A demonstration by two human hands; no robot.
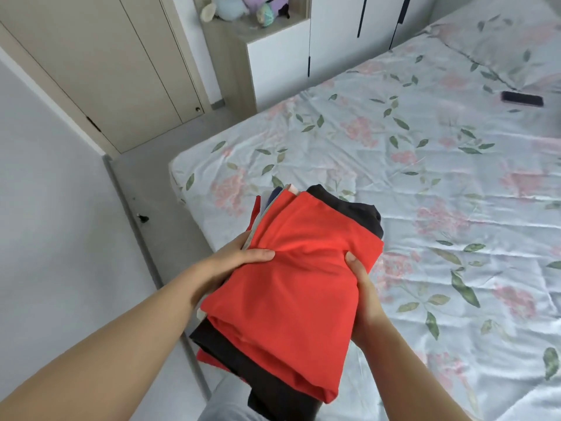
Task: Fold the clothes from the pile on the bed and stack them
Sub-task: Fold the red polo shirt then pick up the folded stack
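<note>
A stack of folded clothes (pixel 291 287) is held up in front of me, over the near corner of the bed (pixel 425 183). A red garment lies on top, with black, red and pale layers showing beneath and at the far end. My left hand (pixel 239 259) grips the stack's left side, thumb pressed on the red top. My right hand (pixel 362 287) grips the right side, thumb on top and fingers hidden underneath.
The bed has a pale floral sheet and a matching pillow (pixel 501 41) at the far right. A dark phone (pixel 522 98) lies near the pillow. White wardrobes (pixel 334 34) and a shelf with plush toys (pixel 249 7) stand behind; a door (pixel 121 71) is at left.
</note>
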